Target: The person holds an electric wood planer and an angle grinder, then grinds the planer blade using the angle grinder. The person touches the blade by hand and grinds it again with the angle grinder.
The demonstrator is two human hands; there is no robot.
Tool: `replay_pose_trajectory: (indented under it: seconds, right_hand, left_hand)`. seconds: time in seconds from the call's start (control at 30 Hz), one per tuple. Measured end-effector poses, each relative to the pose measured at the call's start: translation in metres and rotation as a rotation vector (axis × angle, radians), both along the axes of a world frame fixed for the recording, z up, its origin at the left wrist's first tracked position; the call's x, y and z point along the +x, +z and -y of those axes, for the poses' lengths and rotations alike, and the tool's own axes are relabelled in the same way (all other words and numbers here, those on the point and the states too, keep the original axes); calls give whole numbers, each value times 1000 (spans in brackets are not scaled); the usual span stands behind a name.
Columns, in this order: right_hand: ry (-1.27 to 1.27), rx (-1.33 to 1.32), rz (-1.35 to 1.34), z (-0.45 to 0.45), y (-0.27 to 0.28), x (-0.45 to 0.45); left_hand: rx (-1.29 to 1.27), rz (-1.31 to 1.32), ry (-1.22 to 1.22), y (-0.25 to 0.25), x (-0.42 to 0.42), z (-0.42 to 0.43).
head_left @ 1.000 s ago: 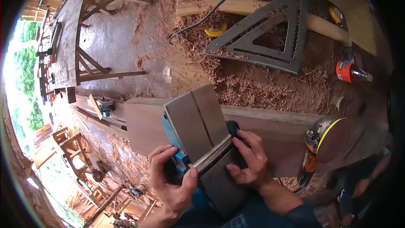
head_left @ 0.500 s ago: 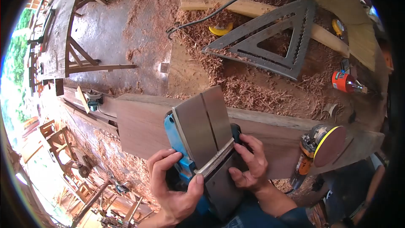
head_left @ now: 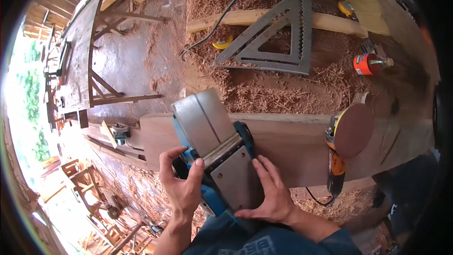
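A blue electric planer lies upside down against my body, its metal sole plates facing up. Between the front and rear plates runs the cutter drum slot. My left hand grips its left side, thumb and fingers bent around the blue housing near the slot. On the opposite side, my right hand clasps the rear plate, with its thumb low on the metal and its fingers along the right edge. Below the planer is a thick wooden board.
An angle grinder with a sanding disc rests on the board at right. Beyond lie a large metal triangle square, a red-labelled bottle, a yellow tape measure and a black cord among wood shavings.
The view has shifted. My right hand has moved from the cutter slot down to the rear plate's edge, its fingers now straighter. My left hand stays at the planer's left side.
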State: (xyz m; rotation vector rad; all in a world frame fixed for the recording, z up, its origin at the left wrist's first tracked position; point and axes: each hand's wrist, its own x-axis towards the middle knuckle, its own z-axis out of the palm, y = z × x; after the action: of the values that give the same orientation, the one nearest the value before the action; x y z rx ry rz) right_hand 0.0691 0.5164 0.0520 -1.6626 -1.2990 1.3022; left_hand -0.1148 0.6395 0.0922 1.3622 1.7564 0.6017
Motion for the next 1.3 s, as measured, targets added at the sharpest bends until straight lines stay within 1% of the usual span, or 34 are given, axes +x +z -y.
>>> replay_pose_trajectory:
  seconds: [0.03,0.07,0.13,0.2,0.33,0.37,0.43,0.47,0.5,0.53,0.57,0.6,0.63,0.67,0.7,0.8,0.83,0.93,0.97,1.07,1.17,1.2,1.27,1.3]
  right_hand:
    - [23,-69,-38,4,3,2]
    - [30,-44,-73,5,4,6]
    - [52,10,-140,1,2,21]
    - [135,22,-118,-1,3,34]
    - [182,56,-150,-5,0,51]
    - [165,26,-164,-6,6,55]
    - [155,47,-109,-3,10,62]
    - [155,52,-81,1,14,65]
    - [57,63,-40,7,24,70]
    - [28,31,50,17,28,79]
    - [1,-4,140,28,32,89]
    - [-141,-5,258,35,40,93]
    - [-256,-127,285,46,46,100]
    - [-462,-336,297,54,48,105]
    - [-529,-436,448,54,59,110]
    - [-643,-217,914,76,26,128]
    - [-633,-313,828,75,22,133]
    - [-589,-454,384,67,-4,154]
    - [-572,-384,378,67,-16,156]
    - [-559,-520,9,55,-21,170]
    - [-450,-568,-44,57,-27,183]
    - [-466,-542,-75,55,-28,184]
    - [-492,-482,-143,52,-26,181]
    - [-501,-492,-136,49,-21,176]
  left_hand:
    - [-11,21,23,0,1,4]
    - [-24,41,48,2,1,8]
    - [-12,-6,45,2,2,17]
    - [7,-51,32,-3,-5,26]
    - [-157,-43,9,2,-18,29]
    - [-162,44,31,5,-15,27]
    - [-175,216,74,13,-6,19]
    - [-189,281,49,11,-8,17]
    - [-203,350,22,6,-10,13]
    - [-218,422,-5,3,-11,9]
    - [-233,354,-25,7,-11,6]
    - [-263,343,-39,12,-8,2]
    - [-297,332,-50,19,-5,0]
    - [-334,320,-54,24,-3,0]
    - [-291,292,-93,26,-1,0]
    - [-193,252,-208,8,-15,2]
    - [-255,233,-179,10,-15,0]
    - [-250,275,-144,10,-11,0]
    - [-252,255,-128,15,-8,1]
    - [-252,210,-102,22,2,-6]
    - [-245,168,-88,15,-4,-2]
    - [-218,144,-78,14,-4,-1]
    - [-197,178,-111,14,-3,-2]
    - [-212,149,-118,14,-6,-1]
